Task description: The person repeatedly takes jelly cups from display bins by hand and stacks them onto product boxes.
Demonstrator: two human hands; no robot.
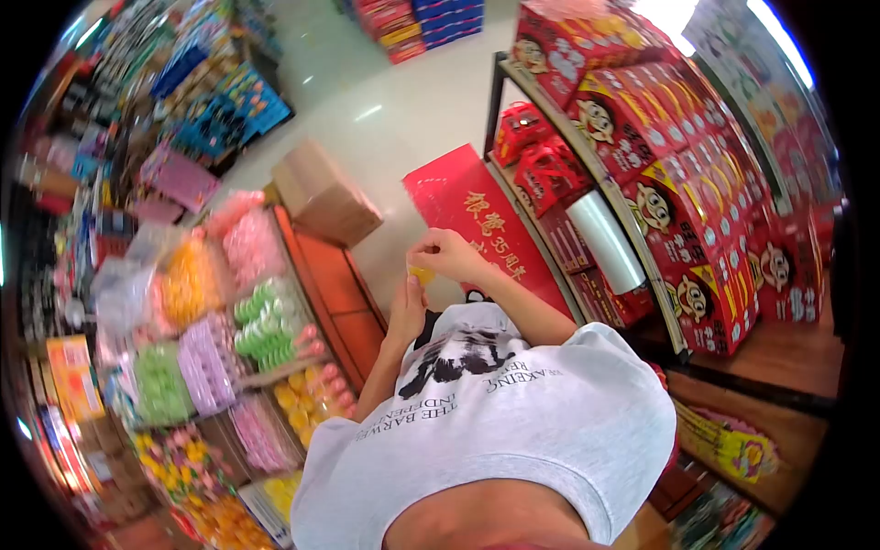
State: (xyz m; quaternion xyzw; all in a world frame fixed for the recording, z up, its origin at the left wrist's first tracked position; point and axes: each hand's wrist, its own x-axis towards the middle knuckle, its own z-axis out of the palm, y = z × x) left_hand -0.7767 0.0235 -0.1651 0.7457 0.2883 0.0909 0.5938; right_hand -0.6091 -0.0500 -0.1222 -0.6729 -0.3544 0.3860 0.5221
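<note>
In front of my white T-shirt (495,385), my two hands meet at a small yellow object (422,274), its kind too small and too covered by fingers to make out. My right hand (446,254) is bent over it from above, thumb and fingers closed together on it. Just below, my left hand (408,304) is raised with its fingertips at the object's lower side and its fingers drawn together. Beyond my right hand stands a red box (472,197) with gold lettering. To the left lies a display of bagged pastel items (206,357).
A cardboard carton (323,192) sits at the end of the orange-brown display stand (339,293). On the right, a shelf (596,174) holds stacked red gift boxes (697,206). Crowded goods (211,101) fill the far left; pale shiny floor (357,101) runs between.
</note>
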